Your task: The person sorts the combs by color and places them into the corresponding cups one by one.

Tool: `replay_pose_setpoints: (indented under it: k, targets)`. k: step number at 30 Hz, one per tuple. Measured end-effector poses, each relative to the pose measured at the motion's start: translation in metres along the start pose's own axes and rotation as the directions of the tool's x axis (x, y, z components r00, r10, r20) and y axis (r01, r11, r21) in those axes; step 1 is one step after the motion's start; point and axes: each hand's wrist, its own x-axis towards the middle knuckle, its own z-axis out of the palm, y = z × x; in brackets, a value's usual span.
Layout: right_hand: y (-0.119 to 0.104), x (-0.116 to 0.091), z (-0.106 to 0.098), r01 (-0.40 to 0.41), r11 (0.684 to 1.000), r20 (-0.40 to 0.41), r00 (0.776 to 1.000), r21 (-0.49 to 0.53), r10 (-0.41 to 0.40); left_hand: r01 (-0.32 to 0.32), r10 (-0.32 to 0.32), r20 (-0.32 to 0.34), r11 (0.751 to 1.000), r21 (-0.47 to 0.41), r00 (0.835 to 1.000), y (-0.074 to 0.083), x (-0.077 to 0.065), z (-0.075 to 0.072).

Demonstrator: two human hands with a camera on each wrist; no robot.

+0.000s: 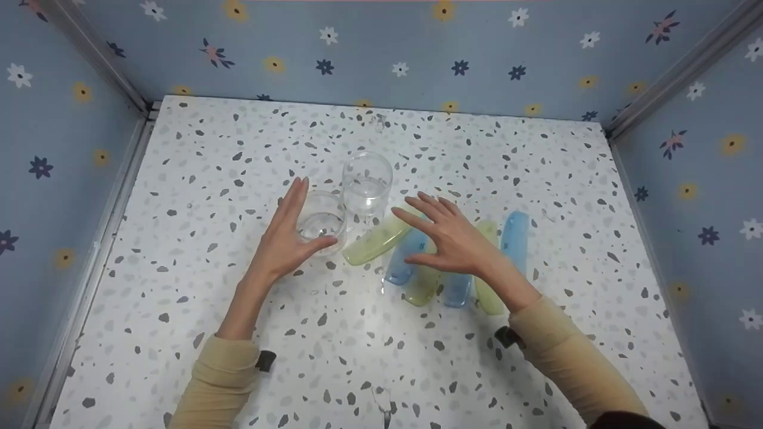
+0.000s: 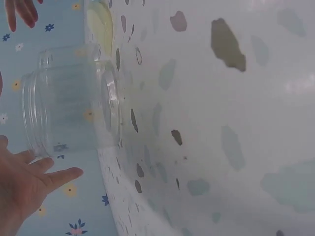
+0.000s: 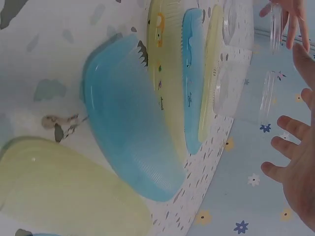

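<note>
Combs (image 1: 422, 283), yellow-green and blue, are lying in a fan on the tabletop (image 1: 197, 262), to the right of the nearer jar (image 1: 322, 223) in the head view; the farther jar (image 1: 366, 185) is standing just behind it. The left hand (image 1: 283, 244) is hovering at the nearer jar's left side, thumb held apart from the fingers; the right hand (image 1: 456, 238) is hovering over the combs, its fingers standing apart, holding nothing. Reaching seems to be the step in hand, and the next move is probably calling for the right fingers to be closing on one comb while the left hand is steadying the nearer jar.

In the left wrist view, the nearer jar is showing clear walls and a ringed rim; whether the left fingers are touching it, I cannot tell.

In the right wrist view, a blue comb (image 3: 128, 118) is showing a curving back and fine teeth, while a yellow-green comb (image 3: 167, 64) is carrying small printed figures and script.
</note>
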Motion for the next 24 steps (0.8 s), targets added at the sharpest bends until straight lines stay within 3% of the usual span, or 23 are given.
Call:
replay_pose_setpoints:
  k: [6, 13, 19, 24]
  targets:
    - [-0.005, 0.015, 0.012, -0.01, 1.0, 0.04, 0.999, 0.027, 0.009, 0.056, -0.055, 0.013, 0.992, -0.113, 0.998, -0.007, 0.002, 0.006]
    - [-0.011, 0.033, 0.021, -0.013, 1.0, 0.104, 0.994, -0.014, 0.014, 0.134, -0.132, 0.027, 0.961, -0.242, 0.991, -0.012, 0.002, 0.01]
    - [-0.016, 0.048, 0.031, -0.003, 0.999, 0.148, 0.989, -0.047, 0.01, 0.175, -0.174, 0.027, 0.944, -0.279, 0.984, -0.017, -0.001, 0.01]
    - [-0.019, 0.056, 0.038, -0.01, 0.996, 0.171, 0.985, -0.089, 0.025, 0.17, -0.169, 0.029, 0.941, -0.292, 0.985, -0.017, 0.002, 0.014]
